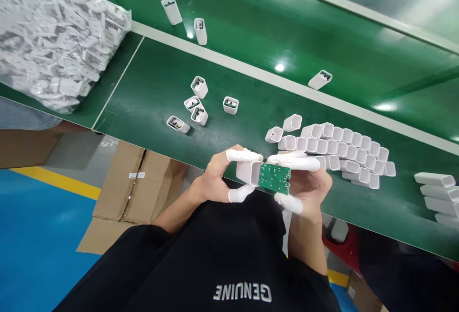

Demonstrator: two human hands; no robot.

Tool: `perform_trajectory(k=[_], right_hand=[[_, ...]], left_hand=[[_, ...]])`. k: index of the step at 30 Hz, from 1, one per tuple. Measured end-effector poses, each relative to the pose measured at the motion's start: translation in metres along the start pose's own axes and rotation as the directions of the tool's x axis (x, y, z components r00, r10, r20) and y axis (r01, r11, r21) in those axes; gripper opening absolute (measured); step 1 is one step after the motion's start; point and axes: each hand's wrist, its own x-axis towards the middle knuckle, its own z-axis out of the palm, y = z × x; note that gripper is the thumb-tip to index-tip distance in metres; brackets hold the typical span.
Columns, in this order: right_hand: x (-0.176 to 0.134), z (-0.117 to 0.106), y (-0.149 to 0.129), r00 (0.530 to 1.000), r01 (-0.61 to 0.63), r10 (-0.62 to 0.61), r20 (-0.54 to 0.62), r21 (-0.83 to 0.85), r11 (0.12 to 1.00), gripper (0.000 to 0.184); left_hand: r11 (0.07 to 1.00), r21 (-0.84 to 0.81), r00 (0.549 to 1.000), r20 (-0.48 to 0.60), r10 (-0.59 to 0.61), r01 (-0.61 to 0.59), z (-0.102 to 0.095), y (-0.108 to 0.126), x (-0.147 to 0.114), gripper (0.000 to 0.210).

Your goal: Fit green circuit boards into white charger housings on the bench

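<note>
White finger cots cover the fingertips of both my hands. My left hand [224, 176] grips a white plastic housing [247, 172] between thumb and finger, its open end facing right. With my right hand [304, 180] I hold a green circuit board [274, 178] by its edges. The board's left end is at the mouth of the housing; how far inside it sits I cannot tell. Solder points show on the board's visible face. Just beyond my right hand, a cluster of open white housings [342, 149] lies on the green bench.
Several housings with boards inside [199, 87] stand on the green bench [150, 87], left of centre. A clear bag of white plastic parts [60, 35] lies far left. More housings [437, 192] are stacked at right. Cardboard boxes [132, 188] sit below the bench edge.
</note>
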Motion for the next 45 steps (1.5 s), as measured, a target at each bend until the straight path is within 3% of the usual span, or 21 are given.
perform_trajectory(k=[13,35,40,45], right_hand=[[-0.0056,0.0036,0.0046,0.995,0.044,-0.044,0.091,-0.008,0.999,0.052],[0.0,0.0038,0.005,0.985,0.102,-0.107,0.135,0.042,0.994,0.059],[0.0012,0.0039,0.0035,0.985,0.087,-0.082,0.154,-0.022,0.996,0.057],[-0.0003,0.0017,0.0001,0.98,0.073,-0.037,0.195,-0.178,0.981,0.07]], left_hand=[[1.0,0.027,1.0,0.011,0.013,-0.013,-0.0002,0.002,0.0021,0.071],[0.999,-0.029,0.999,0.005,0.033,-0.033,0.0008,-0.004,0.0008,0.081],[0.999,-0.022,1.0,0.001,0.031,-0.031,0.002,-0.0038,0.0019,0.08],[0.999,-0.038,1.0,-0.029,0.004,-0.005,0.0033,-0.0074,0.0004,0.075]])
